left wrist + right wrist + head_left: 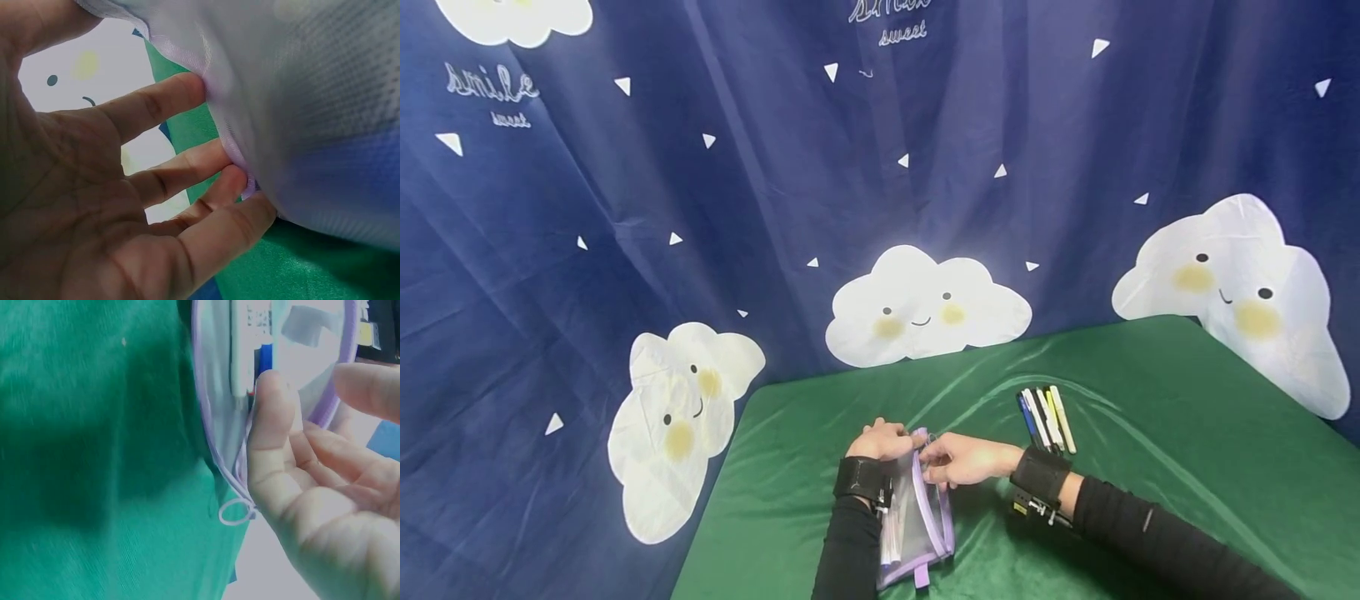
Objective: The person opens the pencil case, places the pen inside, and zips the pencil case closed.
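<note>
A see-through mesh pencil pouch (917, 533) with purple edging lies on the green cloth, its zip side gaping. Several pens (891, 537) show through its left side. At the pouch's far end, my left hand (883, 440) holds the edge; up close, its fingertips (187, 87) rest along the purple trim, with the thumb partly hidden by the mesh. My right hand (966, 458) grips the pouch by its opening, fingers bent at the rim. In the right wrist view, a white pen (239, 350) and a blue piece (265, 357) show inside, beyond the fingertips.
Several pens and markers (1045, 419), blue, white, black and yellow, lie in a row right of the hands. Green cloth (1150, 467) covers the table. Behind it hangs a navy curtain (790, 167) printed with white clouds.
</note>
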### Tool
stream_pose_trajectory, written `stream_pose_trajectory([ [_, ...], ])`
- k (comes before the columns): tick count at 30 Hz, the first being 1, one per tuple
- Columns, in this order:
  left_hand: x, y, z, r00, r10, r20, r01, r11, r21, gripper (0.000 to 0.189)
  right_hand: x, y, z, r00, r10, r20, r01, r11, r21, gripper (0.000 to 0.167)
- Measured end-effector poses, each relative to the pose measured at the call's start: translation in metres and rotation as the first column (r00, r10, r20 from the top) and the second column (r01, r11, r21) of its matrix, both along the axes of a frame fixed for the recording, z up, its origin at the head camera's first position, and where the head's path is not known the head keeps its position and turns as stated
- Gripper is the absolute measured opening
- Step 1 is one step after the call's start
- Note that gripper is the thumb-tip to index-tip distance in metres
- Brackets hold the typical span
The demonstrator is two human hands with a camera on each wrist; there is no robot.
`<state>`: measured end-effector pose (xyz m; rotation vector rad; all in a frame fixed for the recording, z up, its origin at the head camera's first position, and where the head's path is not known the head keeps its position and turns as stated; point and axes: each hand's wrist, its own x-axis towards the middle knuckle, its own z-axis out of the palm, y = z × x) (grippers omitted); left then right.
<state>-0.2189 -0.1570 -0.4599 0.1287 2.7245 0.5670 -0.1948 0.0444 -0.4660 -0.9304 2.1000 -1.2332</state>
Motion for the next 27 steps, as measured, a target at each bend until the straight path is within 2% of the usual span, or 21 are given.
stream_pose_trajectory([
  [2,0.0,-0.001,-0.001,1.0,-0.005,0.008,0.005,1.0,-0.004,0.059,-0.001,0.002,0.0,1.0,-0.013,-0.021,0.013,1.0,-0.002,0.034],
  [7,-0.001,-0.001,-0.001,1.0,-0.017,0.009,0.017,1.0,-0.013,0.058,-0.005,0.005,-0.001,0.997,-0.026,-0.068,0.024,0.999,-0.04,0.026],
  [10,-0.001,-0.001,-0.001,1.0,-0.024,-0.002,0.024,0.999,-0.024,0.056,-0.007,0.005,0.0,0.991,-0.046,-0.125,0.038,0.997,-0.064,0.023],
  [17,-0.003,-0.001,-0.006,1.0,-0.023,0.018,0.024,0.999,-0.027,0.063,-0.009,0.009,0.007,0.958,-0.095,-0.27,0.086,0.995,-0.046,0.02],
  [21,-0.004,-0.001,-0.007,1.0,-0.019,0.018,0.019,1.0,-0.012,0.06,-0.011,0.014,0.013,0.933,-0.122,-0.34,0.115,0.993,-0.039,0.021],
  [27,-0.003,-0.002,-0.005,1.0,0.004,0.03,-0.005,1.0,0.01,0.06,-0.013,0.021,0.023,0.898,-0.163,-0.409,0.167,0.986,-0.026,0.021],
])
